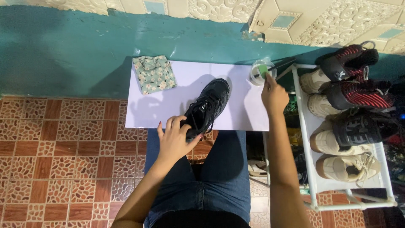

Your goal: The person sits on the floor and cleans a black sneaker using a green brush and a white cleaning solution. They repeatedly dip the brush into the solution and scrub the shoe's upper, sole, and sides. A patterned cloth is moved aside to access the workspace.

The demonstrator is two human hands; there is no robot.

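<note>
Left hand [175,139] grips black shoe [206,107] heel on tabletop [244,114]; right hand [273,96] pinches green sponge [263,71] over clear cup [261,72]; cup at edge could tip.

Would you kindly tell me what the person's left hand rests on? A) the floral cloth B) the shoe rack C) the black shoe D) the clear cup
C: the left hand grips the heel end of the black shoe on the white board, while the right hand reaches to the clear cup.
</note>
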